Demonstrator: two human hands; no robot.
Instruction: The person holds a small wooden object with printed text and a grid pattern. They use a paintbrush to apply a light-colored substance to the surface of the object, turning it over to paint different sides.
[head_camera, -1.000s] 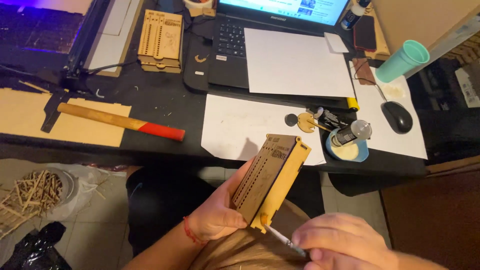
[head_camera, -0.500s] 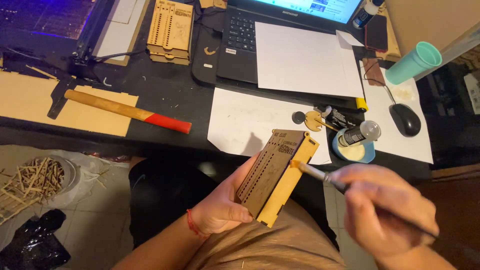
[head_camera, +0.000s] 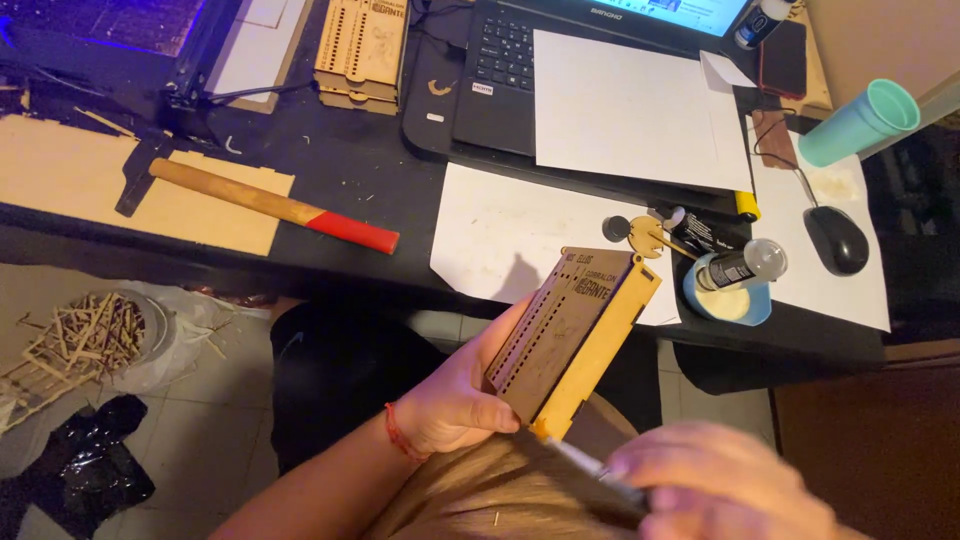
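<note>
My left hand (head_camera: 455, 400) grips a flat laser-cut wooden box (head_camera: 570, 335) with rows of small slots, tilted up over my lap, its yellowish side edge facing right. My right hand (head_camera: 715, 485) sits blurred at the bottom right and holds a thin brush or pen (head_camera: 585, 462) whose tip touches the box's lower corner.
On the black desk (head_camera: 400, 190) lie a hammer (head_camera: 275, 205) with a red-ended wooden handle, white paper sheets (head_camera: 510, 235), a laptop (head_camera: 600, 60), another wooden box (head_camera: 360, 45), a glue bottle (head_camera: 745, 265) on a blue cup (head_camera: 725, 300), a mouse (head_camera: 835, 240) and a teal cup (head_camera: 860, 120). A bag of wood scraps (head_camera: 80, 340) sits on the floor.
My right hand dropped with the brush from the box's upper right edge to its lower corner. The left hand kept the box nearly still.
</note>
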